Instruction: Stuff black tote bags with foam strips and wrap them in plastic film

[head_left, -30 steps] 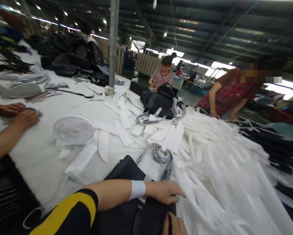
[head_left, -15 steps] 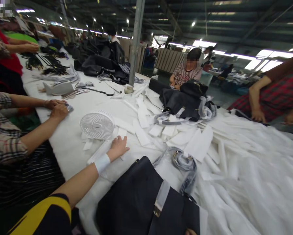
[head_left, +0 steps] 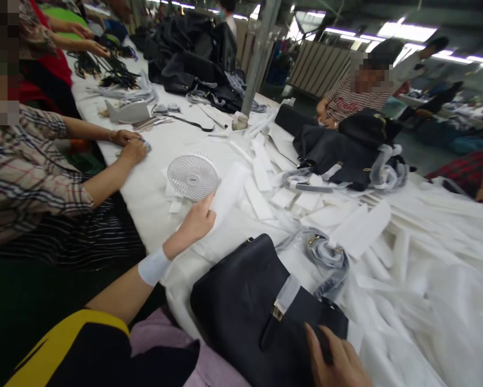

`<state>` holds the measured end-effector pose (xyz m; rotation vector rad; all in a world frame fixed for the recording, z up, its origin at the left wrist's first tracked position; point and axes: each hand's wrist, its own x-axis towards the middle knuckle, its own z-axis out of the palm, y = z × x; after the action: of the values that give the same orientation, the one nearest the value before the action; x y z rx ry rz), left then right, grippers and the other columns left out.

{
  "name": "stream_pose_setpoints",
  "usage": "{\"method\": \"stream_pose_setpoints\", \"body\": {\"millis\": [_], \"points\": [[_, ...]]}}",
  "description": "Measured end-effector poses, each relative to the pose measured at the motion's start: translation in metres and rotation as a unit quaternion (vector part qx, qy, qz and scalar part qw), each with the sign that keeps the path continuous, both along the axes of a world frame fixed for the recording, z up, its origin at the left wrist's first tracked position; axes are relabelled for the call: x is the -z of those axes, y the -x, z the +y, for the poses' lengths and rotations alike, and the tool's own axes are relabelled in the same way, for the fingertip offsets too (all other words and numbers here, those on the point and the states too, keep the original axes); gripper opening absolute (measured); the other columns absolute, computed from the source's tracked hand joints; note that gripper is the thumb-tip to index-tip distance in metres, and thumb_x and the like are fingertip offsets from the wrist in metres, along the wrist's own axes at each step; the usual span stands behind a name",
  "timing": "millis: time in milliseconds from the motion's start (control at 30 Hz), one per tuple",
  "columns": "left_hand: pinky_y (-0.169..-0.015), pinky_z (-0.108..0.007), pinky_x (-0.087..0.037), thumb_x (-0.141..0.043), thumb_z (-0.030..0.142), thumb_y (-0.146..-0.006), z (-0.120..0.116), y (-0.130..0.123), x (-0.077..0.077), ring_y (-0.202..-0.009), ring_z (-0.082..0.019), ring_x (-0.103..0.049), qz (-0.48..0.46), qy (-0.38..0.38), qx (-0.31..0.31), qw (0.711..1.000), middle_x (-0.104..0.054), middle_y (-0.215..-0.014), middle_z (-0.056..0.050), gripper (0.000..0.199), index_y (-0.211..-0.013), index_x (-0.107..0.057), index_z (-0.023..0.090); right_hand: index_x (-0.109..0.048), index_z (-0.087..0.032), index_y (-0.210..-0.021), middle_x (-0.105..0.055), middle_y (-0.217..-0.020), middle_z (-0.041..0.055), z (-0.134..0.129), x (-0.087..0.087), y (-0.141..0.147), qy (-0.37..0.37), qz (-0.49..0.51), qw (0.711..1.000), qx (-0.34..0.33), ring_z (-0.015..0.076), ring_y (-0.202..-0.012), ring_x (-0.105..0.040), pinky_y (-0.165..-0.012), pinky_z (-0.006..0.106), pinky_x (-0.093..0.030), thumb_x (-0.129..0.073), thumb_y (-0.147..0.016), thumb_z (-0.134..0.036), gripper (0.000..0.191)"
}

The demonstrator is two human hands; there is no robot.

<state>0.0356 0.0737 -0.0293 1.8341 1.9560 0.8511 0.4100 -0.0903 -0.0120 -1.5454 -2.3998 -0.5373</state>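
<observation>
Here, my left hand (head_left: 199, 219) pinches a white sheet (head_left: 232, 185); my right hand (head_left: 340, 357), grip unclear, probably steadies the black bag (head_left: 237, 290) by the table's edge (head_left: 177, 293)

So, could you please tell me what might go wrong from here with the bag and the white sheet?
The white sheet in the left hand is close beside the fan, so it might catch on it or nudge it. The black bag lies by the near edge of the table; it could slip if the right hand lets go.
</observation>
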Motion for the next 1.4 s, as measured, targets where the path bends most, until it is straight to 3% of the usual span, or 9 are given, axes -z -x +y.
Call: {"method": "stream_pose_setpoints", "body": {"millis": [67, 167, 300, 400, 533, 700, 967, 1200, 1400], "points": [[-0.093, -0.036, -0.048, -0.037, 0.016, -0.084, -0.022, 0.0, 0.007, -0.099, -0.022, -0.062, -0.097, 0.015, -0.029, 0.995, -0.066, -0.114, -0.013, 0.055, -0.138, -0.044, 0.007, -0.063, -0.016, -0.113, -0.069, -0.089, 0.0085, 0.031, -0.011, 0.034, -0.007, 0.064, 0.998, -0.022, 0.02, -0.076, -0.064, -0.067, 0.031, -0.049, -0.048, -0.097, -0.042, 0.035], [-0.085, -0.034, -0.049, -0.041, 0.027, -0.089, -0.049, -0.011, 0.027, -0.088, -0.021, -0.063, -0.173, 0.069, -0.057, 0.981, -0.068, -0.104, -0.011, 0.049, -0.134, -0.049, 0.009, -0.055, -0.015, -0.127, -0.067, -0.116, 0.0133, 0.076, -0.009, 0.094, 0.047, 0.073, 0.982, -0.17, 0.0252, -0.105, -0.062, -0.091, 0.038, -0.046, -0.049, -0.096, -0.045, 0.043], [-0.075, -0.029, -0.048, -0.05, 0.042, -0.089, -0.074, -0.01, 0.045, -0.083, -0.02, -0.062, -0.229, 0.178, 0.094, 0.953, -0.068, -0.095, -0.006, 0.041, -0.117, -0.06, 0.014, -0.057, -0.017, -0.124, -0.062, -0.125, 0.0159, 0.1, 0.019, 0.142, 0.101, 0.06, 0.959, -0.257, 0.0323, -0.123, -0.051, -0.106, 0.056, -0.029, -0.04, -0.097, -0.054, 0.049], [-0.072, -0.027, -0.045, -0.059, 0.044, -0.084, -0.083, 0.009, 0.043, -0.078, -0.018, -0.059, -0.204, 0.248, 0.253, 0.913, -0.065, -0.086, -0.002, 0.03, -0.096, -0.063, 0.016, -0.062, -0.017, -0.095, -0.067, -0.09, 0.0095, 0.094, 0.036, 0.141, 0.097, 0.114, 0.954, -0.262, 0.0255, -0.098, -0.061, -0.105, 0.053, -0.03, -0.046, -0.095, -0.052, 0.039], [-0.067, -0.026, -0.046, -0.056, 0.044, -0.087, -0.078, 0.019, 0.024, -0.073, -0.016, -0.055, -0.252, 0.247, 0.187, 0.917, -0.058, -0.078, -0.001, 0.028, -0.088, -0.058, 0.016, -0.056, -0.02, -0.075, -0.055, -0.063, -0.0015, 0.081, 0.042, 0.123, 0.083, 0.157, 0.945, -0.273, 0.0157, -0.068, -0.054, -0.091, 0.038, -0.04, -0.061, -0.09, -0.044, 0.029], [-0.061, -0.026, -0.048, -0.054, 0.046, -0.089, -0.076, -0.006, 0.013, -0.068, -0.014, -0.055, -0.391, 0.278, 0.225, 0.848, -0.056, -0.077, -0.001, 0.031, -0.095, -0.056, 0.015, -0.056, -0.021, -0.081, -0.062, -0.071, 0.0002, 0.076, 0.044, 0.115, 0.075, 0.175, 0.941, -0.281, 0.0162, -0.076, -0.058, -0.09, 0.037, -0.039, -0.067, -0.087, -0.04, 0.023], [-0.054, -0.025, -0.033, -0.051, 0.042, -0.091, -0.084, -0.009, 0.009, -0.057, -0.012, -0.049, -0.084, 0.26, 0.237, 0.932, -0.054, -0.063, 0.002, 0.031, -0.072, -0.051, 0.017, -0.057, -0.021, -0.082, -0.062, -0.072, -0.0005, 0.078, 0.042, 0.118, 0.085, 0.178, 0.94, -0.277, 0.0159, -0.078, -0.058, -0.091, 0.036, -0.037, -0.065, -0.089, -0.036, 0.019], [-0.06, -0.029, -0.045, -0.056, 0.036, -0.087, -0.08, -0.022, -0.002, -0.07, -0.023, -0.065, 0.113, 0.288, 0.333, 0.891, -0.068, -0.074, -0.009, 0.023, -0.08, -0.066, 0.016, -0.057, -0.02, -0.081, -0.058, -0.069, -0.0002, 0.074, 0.047, 0.12, 0.09, 0.206, 0.937, -0.267, 0.0156, -0.072, -0.052, -0.088, 0.036, -0.037, -0.06, -0.092, -0.039, 0.023], [-0.059, -0.036, -0.052, -0.058, 0.024, -0.081, -0.084, -0.047, 0.008, -0.075, -0.035, -0.07, 0.199, 0.306, 0.329, 0.871, -0.071, -0.078, -0.019, 0.018, -0.082, -0.071, 0.01, -0.065, -0.02, -0.09, -0.064, -0.076, 0.0033, 0.073, 0.048, 0.121, 0.067, 0.2, 0.944, -0.255, 0.0181, -0.079, -0.056, -0.092, 0.038, -0.036, -0.055, -0.093, -0.047, 0.029]]}}
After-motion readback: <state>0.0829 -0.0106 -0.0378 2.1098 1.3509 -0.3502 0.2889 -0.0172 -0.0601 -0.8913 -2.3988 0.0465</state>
